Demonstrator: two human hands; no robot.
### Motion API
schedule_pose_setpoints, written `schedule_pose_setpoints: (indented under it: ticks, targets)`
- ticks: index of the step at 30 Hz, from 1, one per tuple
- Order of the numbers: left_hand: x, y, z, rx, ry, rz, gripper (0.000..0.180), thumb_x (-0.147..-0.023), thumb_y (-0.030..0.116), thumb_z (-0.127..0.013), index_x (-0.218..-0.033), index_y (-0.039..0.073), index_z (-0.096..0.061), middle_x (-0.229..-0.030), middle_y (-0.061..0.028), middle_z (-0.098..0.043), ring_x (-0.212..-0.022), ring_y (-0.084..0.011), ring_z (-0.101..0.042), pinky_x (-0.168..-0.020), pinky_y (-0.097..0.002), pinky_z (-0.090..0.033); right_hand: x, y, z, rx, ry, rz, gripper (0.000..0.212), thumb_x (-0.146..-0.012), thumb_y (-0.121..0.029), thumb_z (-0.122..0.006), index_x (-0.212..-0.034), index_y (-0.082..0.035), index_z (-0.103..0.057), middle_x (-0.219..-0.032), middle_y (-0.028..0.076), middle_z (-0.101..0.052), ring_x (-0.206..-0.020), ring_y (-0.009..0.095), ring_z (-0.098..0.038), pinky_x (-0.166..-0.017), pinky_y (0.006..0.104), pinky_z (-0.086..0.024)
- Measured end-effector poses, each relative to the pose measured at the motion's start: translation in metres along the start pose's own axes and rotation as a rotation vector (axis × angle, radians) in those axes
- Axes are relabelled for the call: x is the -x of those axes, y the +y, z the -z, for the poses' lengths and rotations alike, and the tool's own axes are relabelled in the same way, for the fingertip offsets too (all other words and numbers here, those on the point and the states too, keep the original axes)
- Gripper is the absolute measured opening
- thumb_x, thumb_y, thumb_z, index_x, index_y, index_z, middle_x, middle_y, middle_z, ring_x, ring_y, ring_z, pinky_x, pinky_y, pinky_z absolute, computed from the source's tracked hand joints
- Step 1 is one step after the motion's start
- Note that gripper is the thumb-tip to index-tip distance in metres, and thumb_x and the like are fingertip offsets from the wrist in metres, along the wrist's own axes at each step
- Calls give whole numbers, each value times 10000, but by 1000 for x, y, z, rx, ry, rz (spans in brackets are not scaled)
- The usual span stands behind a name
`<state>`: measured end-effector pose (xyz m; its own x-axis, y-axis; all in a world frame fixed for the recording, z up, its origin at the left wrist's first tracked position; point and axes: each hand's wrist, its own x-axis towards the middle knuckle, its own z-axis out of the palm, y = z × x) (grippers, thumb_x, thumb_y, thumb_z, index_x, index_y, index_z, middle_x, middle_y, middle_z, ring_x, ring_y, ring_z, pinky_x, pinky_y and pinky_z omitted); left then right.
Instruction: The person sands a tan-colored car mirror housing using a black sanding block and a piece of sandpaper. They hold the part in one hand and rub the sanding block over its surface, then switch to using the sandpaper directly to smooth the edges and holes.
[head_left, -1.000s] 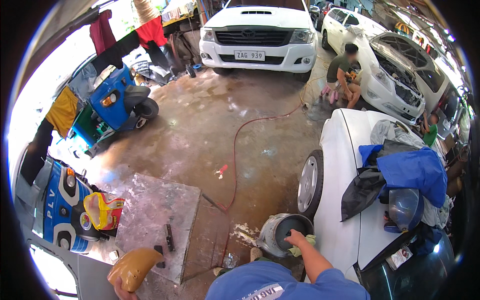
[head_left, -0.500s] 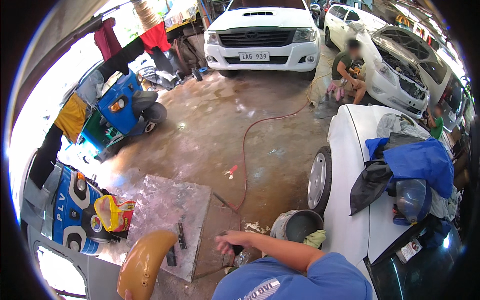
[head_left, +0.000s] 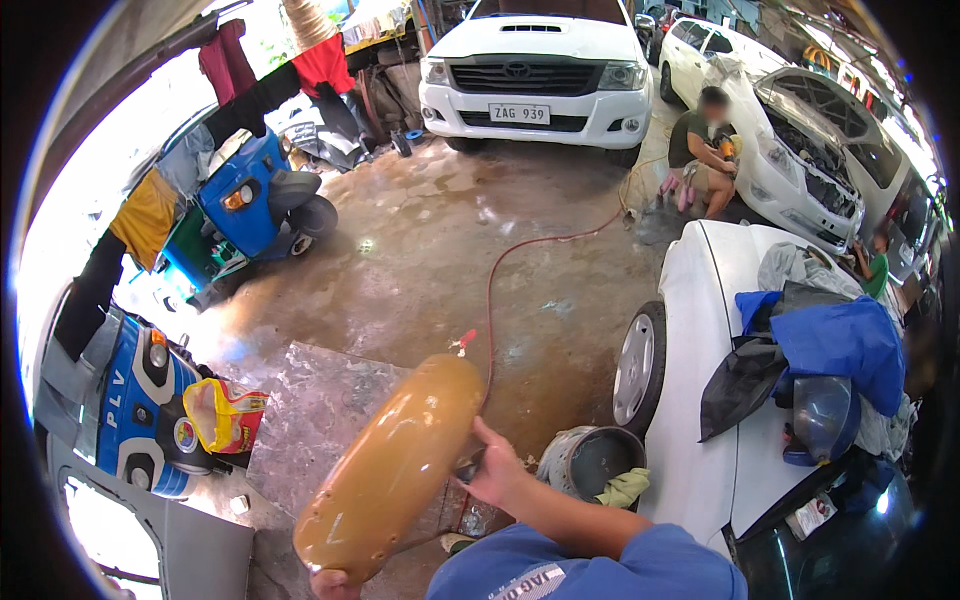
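A glossy tan mudguard, curved like a motorcycle fender, is held tilted over a flat, paint-stained board. My left hand grips its lower near end; only part of that hand shows. My right hand is closed at the mudguard's right edge, thumb against the surface, other fingers partly hidden. A small dark thing shows between that palm and the mudguard; its kind is unclear. To the right of this hand stands a grey bucket of water, a yellowish cloth over its rim.
A white car body with blue and black sheets lies right. A red hose crosses the wet floor. A yellow-red bag and blue three-wheelers stand left. A white pickup and a seated person are farther off.
The mudguard has moved right and up, now covering much of the board and the dark strips on it. My right hand has risen from beside the board to the mudguard's edge.
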<state>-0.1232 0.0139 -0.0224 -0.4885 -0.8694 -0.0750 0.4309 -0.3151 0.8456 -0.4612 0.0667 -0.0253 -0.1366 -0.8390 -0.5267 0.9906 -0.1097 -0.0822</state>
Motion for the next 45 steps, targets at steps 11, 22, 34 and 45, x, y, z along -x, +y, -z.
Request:
schedule_pose_setpoints:
  ticks: [11, 22, 34, 45]
  targets:
    - [-98, -148, 1, -829, -660, 976, 575, -865, 107, -626, -1426, 39, -517, -1359, -138, -598, -1260, -240, -556, -1056, -390, -439, 71, -101, 76, -89, 160, 578, 430, -1005, -431, -557, -1271, -98, -613, -1226, 87, -676, -1154, 271, -626, -1013, 463, -481]
    - [-122, -425, -172, -1082, -1524, 101, 428, -854, 141, -639, -1259, 4, -612, -1213, -183, -604, -1164, -361, -577, -985, -438, -490, 213, -86, 180, 209, 751, 1157, 551, -1043, -414, -430, -1455, -48, -426, -1420, 114, -499, -1304, 266, -494, -1078, 432, -415]
    - [-91, -671, -142, -1893, -1946, 470, 334, -858, 178, -653, -1161, 63, -734, -1299, -164, -646, -1198, -319, -618, -912, -476, -535, 227, -44, 242, 457, 958, 1175, 461, -1038, -333, -485, -1383, -27, -468, -1346, 167, -526, -1225, 314, -517, -1041, 454, -417]
    - [-139, -483, -147, -1131, -1121, -77, 227, -814, 25, -585, -1037, 57, -616, -1040, -222, -561, -1006, -418, -575, -864, -480, -479, 157, -89, 160, 698, 726, 1006, 504, -1002, -306, -567, -1380, 15, -474, -1268, 130, -571, -1181, 242, -547, -1011, 415, -438]
